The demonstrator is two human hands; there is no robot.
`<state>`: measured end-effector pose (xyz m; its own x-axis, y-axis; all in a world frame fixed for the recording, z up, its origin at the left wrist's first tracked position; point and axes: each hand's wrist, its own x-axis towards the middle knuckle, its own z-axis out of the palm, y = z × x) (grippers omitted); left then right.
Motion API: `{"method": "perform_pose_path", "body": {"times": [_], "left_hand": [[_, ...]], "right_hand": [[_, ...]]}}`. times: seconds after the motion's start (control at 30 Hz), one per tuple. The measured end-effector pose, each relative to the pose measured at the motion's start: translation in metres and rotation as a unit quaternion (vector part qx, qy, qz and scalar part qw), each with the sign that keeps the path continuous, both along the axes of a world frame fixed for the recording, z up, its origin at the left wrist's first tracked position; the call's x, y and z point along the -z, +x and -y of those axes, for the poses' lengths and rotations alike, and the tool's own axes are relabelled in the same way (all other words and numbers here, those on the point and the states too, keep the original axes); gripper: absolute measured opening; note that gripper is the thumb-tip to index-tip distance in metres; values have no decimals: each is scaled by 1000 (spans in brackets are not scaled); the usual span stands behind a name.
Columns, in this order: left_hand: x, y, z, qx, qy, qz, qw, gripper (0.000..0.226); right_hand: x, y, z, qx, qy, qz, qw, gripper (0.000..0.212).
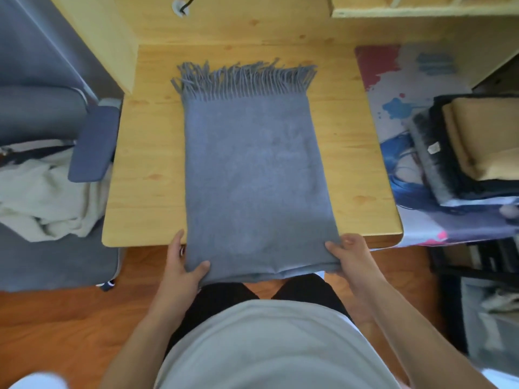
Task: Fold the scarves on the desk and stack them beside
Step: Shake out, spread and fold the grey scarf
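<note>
A grey scarf (252, 169) lies flat on the table (146, 169), fringe toward twelve o'clock. Left hand (182, 265) and right hand (351, 256) each pinch a near corner, fingers (332, 246) curled round it.

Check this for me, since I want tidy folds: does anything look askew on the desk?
The grey fringed scarf lies flat, but its near folded end overhangs the wooden desk edge, pinched at both corners by the left hand and right hand. Its tassels lie tangled.
</note>
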<state>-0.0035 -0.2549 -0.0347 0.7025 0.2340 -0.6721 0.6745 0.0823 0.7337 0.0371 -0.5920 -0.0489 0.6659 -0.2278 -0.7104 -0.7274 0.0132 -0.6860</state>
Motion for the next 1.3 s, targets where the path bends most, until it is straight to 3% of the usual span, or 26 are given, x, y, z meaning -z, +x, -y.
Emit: {"method": "perform_pose_path", "body": {"times": [0.17,0.27,0.33,0.4,0.43,0.5,0.57,0.63,0.7,0.8,1.0,1.07,1.13,1.17,1.3], "left_hand": [[-46,6,5,61,-20,23,998,34],[-67,12,-10,119,-58,48,990,54],[-74,22,-22,265,95,75,957,67],[-71,36,-29,362,308,131,870,62],[-73,43,-28,369,372,165,836,54],[-77,56,-29,331,434,219,809,30],[-84,67,-30,267,388,247,847,18],[-92,77,-30,194,225,237,925,25],[-95,83,-29,139,116,226,957,24],[-93,92,-27,121,102,218,963,29],[-94,101,-21,147,89,197,965,41],[-97,97,-25,184,66,179,964,45],[-99,91,-33,255,20,126,958,25],[-101,87,-35,280,4,110,954,27],[-117,81,-41,303,-11,103,947,27]], "right_hand": [[-42,17,-2,-89,-23,40,995,23],[-66,34,7,-73,-12,56,996,25],[-77,51,11,-96,-34,86,991,29],[-87,67,9,-104,-43,125,986,32],[-90,75,6,-98,-36,147,984,33],[-100,90,-2,-66,-2,180,982,32],[-111,100,-8,-22,62,199,978,27],[-123,103,-8,-12,128,223,966,18],[-128,104,-5,-78,100,235,964,26],[-121,108,-7,-164,-71,241,954,38],[-105,121,-15,-269,-286,239,888,10],[-110,123,-10,-318,-299,189,880,2],[-121,120,0,-370,-258,122,884,7],[-129,117,6,-397,-238,98,881,10],[-162,111,18,-480,-224,77,844,10]]}}
